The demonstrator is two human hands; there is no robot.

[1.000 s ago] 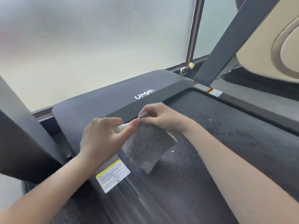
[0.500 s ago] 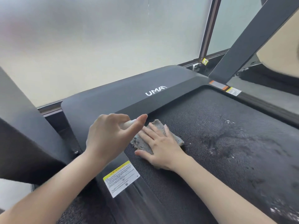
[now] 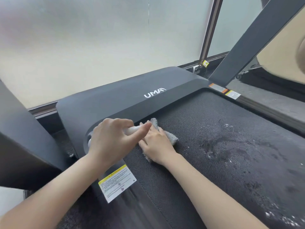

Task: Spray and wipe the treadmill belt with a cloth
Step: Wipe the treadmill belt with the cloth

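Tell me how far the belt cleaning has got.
Done: spray has landed, and wet patches show on the belt, to the right. In hand: the right hand presses the cloth flat at the belt's far left corner, while the left hand holds a white bottle. Left: the wet patches, apart from the cloth, are not yet wiped.

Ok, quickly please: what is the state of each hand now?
Left hand: closed around a white bottle.
Right hand: open, pressing the cloth flat on the belt.

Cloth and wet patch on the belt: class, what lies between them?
Only bare belt lies between the cloth and the wet patch, as the head view shows.
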